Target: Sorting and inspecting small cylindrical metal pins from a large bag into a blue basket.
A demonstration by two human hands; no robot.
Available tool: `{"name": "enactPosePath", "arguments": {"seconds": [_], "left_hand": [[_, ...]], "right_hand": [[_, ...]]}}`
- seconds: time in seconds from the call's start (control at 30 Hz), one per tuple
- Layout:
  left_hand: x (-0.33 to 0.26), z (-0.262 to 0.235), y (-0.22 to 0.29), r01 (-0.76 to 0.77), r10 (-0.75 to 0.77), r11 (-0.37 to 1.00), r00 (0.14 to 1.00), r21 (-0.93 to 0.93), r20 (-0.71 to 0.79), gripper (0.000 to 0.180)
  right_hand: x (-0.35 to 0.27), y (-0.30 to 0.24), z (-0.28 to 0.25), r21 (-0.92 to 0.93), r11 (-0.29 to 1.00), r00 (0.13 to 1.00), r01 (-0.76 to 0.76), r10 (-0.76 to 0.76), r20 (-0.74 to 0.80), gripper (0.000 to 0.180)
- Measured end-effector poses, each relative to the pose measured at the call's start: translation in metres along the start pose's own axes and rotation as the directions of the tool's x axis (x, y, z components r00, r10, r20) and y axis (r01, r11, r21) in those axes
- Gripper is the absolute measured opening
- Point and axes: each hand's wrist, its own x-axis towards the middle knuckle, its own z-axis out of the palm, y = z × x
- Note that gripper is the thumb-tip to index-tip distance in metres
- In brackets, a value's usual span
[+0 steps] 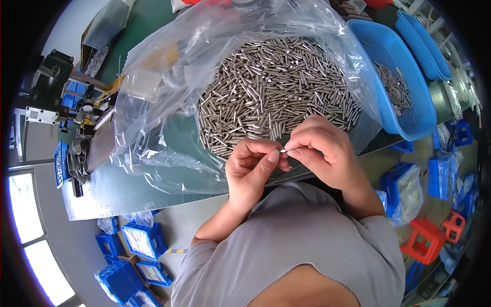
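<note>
A wide heap of small metal pins (pixel 261 92) lies on a clear plastic sheet (pixel 169 117) in front of me. At its near edge my two hands meet, fingertip to fingertip. One metal pin (pixel 284 151) shows as a short bright bit between them. My left hand (pixel 253 166) is closed, thumb and index finger pinching the pin. From the other side my right hand (pixel 322 151) pinches it with thumb and index finger. Fingers hide most of the pin.
A blue perforated basket (pixel 424 120) with some pins inside stands at the right, another blue basket (pixel 422 46) beyond it. A machine fixture (pixel 84 110) is at the left of the green table (pixel 199 202). Blue crates (pixel 146 240) and red stools (pixel 424 240) stand on the floor.
</note>
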Motion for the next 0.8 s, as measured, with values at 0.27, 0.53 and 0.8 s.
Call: {"name": "enactPosePath", "arguments": {"seconds": [0.27,0.53,0.8], "left_hand": [[-0.0001,-0.0011,0.0027,0.038,-0.038,0.999,0.999,0.015,-0.005,0.007],[0.0002,-0.0017,-0.0024,0.019,-0.022,0.996,0.999,0.082,0.032,0.007],[0.0005,0.0016,-0.0004,-0.003,0.002,0.996,1.0,0.091,0.008,0.008]], "right_hand": [[0.0049,0.0018,0.0027,-0.036,0.998,0.998,0.047,-0.046,0.042,0.012],[0.0053,0.0025,0.0045,-0.047,0.999,1.0,0.012,-0.011,0.022,0.008],[-0.0004,0.0025,0.0047,-0.03,0.999,0.999,-0.04,0.041,0.011,0.008]]}}
